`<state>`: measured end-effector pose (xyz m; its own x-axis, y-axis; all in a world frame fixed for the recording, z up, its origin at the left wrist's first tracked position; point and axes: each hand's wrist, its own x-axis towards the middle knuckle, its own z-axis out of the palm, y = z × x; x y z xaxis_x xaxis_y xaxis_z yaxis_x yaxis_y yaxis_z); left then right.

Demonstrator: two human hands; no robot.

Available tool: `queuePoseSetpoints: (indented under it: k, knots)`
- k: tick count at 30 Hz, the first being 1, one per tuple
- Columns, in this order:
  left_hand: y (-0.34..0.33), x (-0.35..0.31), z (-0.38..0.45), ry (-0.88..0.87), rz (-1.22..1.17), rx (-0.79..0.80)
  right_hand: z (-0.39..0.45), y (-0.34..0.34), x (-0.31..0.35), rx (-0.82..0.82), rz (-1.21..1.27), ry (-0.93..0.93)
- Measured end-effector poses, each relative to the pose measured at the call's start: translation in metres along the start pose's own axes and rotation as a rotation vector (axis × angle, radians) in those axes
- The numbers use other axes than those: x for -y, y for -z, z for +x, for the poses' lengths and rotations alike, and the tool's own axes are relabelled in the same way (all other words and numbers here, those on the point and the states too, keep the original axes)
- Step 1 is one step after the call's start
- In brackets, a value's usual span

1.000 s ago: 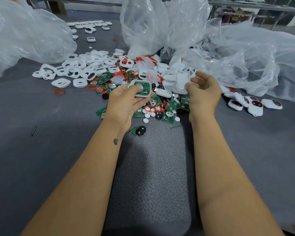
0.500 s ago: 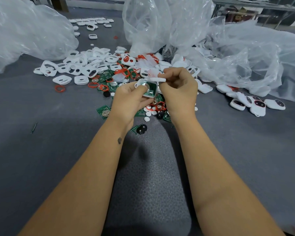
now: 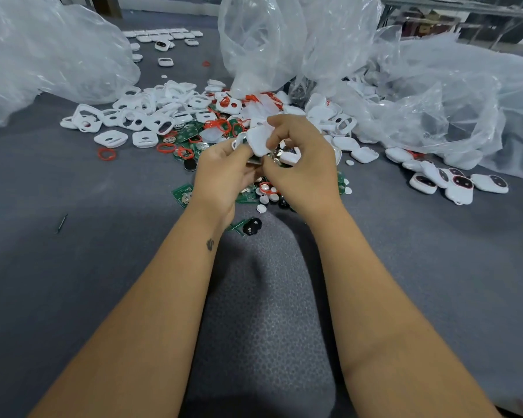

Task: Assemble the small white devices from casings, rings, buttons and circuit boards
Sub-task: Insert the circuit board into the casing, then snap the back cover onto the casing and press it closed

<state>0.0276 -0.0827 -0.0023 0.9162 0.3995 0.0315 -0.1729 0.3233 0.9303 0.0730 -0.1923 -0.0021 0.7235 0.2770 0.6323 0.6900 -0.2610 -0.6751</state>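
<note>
White casing (image 3: pixel 259 140) up off the table, smooth back facing us, tilted, pinched between both hands. Behind it, a heap of open-framed casings (image 3: pixel 151 116), red rings (image 3: pixel 107 153), green circuit boards (image 3: pixel 183 194) and small white buttons (image 3: pixel 261 208). Finished devices (image 3: pixel 459 186) lie far right.

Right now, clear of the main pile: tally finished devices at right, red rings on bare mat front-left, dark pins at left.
finished devices: 4
red ring: 1
dark pin: 1
Total: 6

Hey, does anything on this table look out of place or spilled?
One red ring lies alone on the grey table, left of the heap of parts. A thin dark stick lies farther left, apart from everything.
</note>
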Motion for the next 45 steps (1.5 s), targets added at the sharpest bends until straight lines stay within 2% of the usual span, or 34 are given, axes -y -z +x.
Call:
queuePoseSetpoints:
  k: [6, 11, 14, 24, 30, 39, 45]
  knots:
    - [0.006, -0.002, 0.002, 0.045, 0.018, 0.005, -0.003, 0.003, 0.004, 0.085, -0.003, -0.046]
    - [0.008, -0.004, 0.003, 0.071, -0.062, -0.002, 0.0, 0.006, 0.009, -0.023, 0.085, -0.12]
    - [0.009, -0.005, 0.003, 0.084, -0.105, 0.0, 0.001, 0.01, 0.009, -0.005, 0.082, -0.177]
    - [0.011, -0.005, 0.006, 0.193, -0.161, -0.03, -0.002, 0.002, 0.012, 0.168, 0.03, -0.115]
    - [0.01, -0.004, 0.007, 0.213, -0.128, 0.016, -0.001, 0.001, 0.006, 0.168, 0.008, -0.094]
    - [0.014, 0.001, 0.004, 0.085, 0.048, 0.195, -0.002, 0.001, 0.0, 0.126, 0.017, -0.132]
    - [0.015, 0.001, 0.004, 0.093, -0.04, 0.189, -0.003, 0.002, 0.002, 0.136, 0.116, -0.163]
